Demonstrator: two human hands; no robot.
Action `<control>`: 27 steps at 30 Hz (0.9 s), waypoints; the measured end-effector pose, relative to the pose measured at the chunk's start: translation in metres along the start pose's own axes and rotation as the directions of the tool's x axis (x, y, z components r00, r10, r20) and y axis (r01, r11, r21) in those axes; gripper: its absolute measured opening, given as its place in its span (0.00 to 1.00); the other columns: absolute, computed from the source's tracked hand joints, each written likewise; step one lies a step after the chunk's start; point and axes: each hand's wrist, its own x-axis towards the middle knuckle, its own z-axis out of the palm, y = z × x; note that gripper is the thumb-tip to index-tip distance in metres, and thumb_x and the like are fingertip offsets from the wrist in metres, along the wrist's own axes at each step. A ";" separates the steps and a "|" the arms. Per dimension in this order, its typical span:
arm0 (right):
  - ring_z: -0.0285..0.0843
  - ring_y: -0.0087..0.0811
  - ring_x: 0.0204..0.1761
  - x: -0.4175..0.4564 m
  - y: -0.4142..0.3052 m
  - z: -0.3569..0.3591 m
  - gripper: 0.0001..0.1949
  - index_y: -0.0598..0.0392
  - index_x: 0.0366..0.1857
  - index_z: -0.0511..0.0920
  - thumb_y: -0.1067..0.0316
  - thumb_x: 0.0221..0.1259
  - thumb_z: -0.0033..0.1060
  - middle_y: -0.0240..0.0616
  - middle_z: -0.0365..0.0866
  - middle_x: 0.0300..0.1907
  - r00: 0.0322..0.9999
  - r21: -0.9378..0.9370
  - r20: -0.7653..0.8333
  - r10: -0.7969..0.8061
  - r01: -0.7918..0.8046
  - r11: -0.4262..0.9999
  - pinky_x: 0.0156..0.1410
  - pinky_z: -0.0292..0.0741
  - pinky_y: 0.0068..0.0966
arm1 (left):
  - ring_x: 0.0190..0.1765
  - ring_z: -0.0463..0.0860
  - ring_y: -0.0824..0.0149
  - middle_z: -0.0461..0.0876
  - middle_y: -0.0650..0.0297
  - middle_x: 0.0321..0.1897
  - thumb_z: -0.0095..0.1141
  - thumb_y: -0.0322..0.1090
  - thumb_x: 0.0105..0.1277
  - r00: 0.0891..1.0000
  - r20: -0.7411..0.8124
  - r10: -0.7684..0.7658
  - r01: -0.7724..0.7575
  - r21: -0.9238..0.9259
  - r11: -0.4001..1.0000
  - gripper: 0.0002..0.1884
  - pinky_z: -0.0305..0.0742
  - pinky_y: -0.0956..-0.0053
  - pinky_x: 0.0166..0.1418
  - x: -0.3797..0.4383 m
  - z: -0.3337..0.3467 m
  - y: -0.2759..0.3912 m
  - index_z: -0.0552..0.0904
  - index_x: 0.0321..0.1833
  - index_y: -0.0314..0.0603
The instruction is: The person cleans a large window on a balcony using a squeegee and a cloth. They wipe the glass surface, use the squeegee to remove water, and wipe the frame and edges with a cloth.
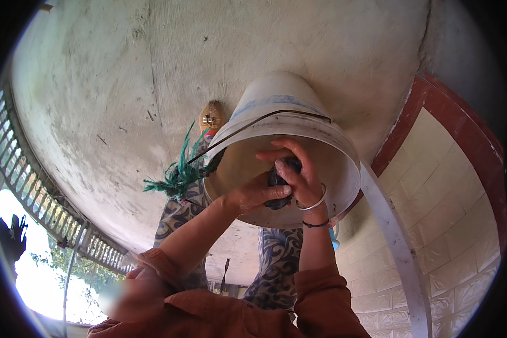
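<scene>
A dark, shiny lump (276,179), its kind unclear, is held between my two hands over the mouth of a white plastic bucket (279,222). My left hand (260,193) grips its lower side, with the thumb across it. From the right, my right hand (298,171) curls around its upper part; some of its fingers are raised and bent. A silver bangle and a dark band circle that wrist. The bucket's mouth faces me, and its wire handle (253,122) crosses the outside. Frayed green cord (179,175) is tied near the handle's left end. My hands partly hide the bucket's inside.
My patterned trouser legs show beside and below the bucket, with a tan shoe (211,116) to its left. A tiled wall (435,207) with a red border (460,114) and a pale post (399,241) stands right. A balustrade (38,194) curves along the left. Something blue (333,238) is behind my right wrist.
</scene>
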 end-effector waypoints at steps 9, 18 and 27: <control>0.66 0.21 0.26 -0.001 -0.001 -0.006 0.11 0.63 0.44 0.76 0.65 0.76 0.50 0.30 0.68 0.23 0.976 0.146 0.188 0.109 -0.138 0.980 0.34 0.69 0.21 | 0.47 0.82 0.70 0.83 0.61 0.42 0.74 0.32 0.56 0.977 -0.190 -0.096 0.161 0.362 0.918 0.19 0.77 0.72 0.53 0.000 0.009 0.003 0.81 0.48 0.37; 0.60 0.14 0.22 0.007 0.020 0.008 0.15 0.58 0.31 0.75 0.61 0.77 0.48 0.26 0.67 0.21 0.978 0.107 -0.205 0.050 -0.029 0.994 0.27 0.59 0.17 | 0.38 0.85 0.50 0.83 0.48 0.37 0.70 0.31 0.52 0.765 -0.016 0.644 -0.132 0.975 0.181 0.28 0.80 0.57 0.43 0.017 -0.012 -0.045 0.74 0.54 0.29; 0.64 0.18 0.23 -0.018 0.043 0.022 0.14 0.55 0.35 0.73 0.57 0.76 0.47 0.27 0.68 0.23 0.767 0.412 -0.576 0.281 -0.025 0.911 0.28 0.64 0.19 | 0.39 0.84 0.40 0.83 0.44 0.33 0.67 0.32 0.55 0.750 -0.350 0.561 0.232 0.934 0.272 0.22 0.80 0.56 0.40 0.000 0.022 -0.038 0.75 0.51 0.36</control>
